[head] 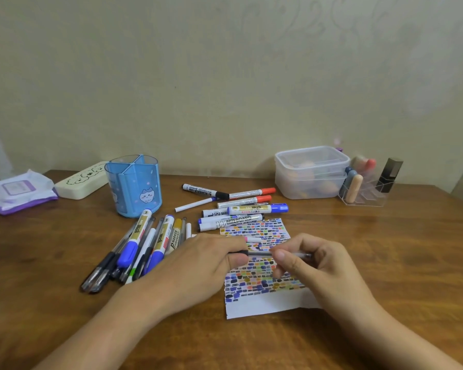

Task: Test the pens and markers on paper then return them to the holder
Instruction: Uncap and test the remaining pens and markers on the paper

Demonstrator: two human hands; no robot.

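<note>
Pen [262,253] gripped by both hands [206,263] [318,265] over paper [265,303], near "WHITEBOARD" marker [231,222].

A brown wooden table [385,263] fills the lower frame. At left lie a purple wipes packet [19,192] and cream pencil case [82,181]; a blue holder [134,185] stands centre-left. Pens [134,249] and markers [235,206] lie mid-frame beside a paper [262,303]. Upper right sit a plastic box [310,172] and clear organiser [364,193].
</note>
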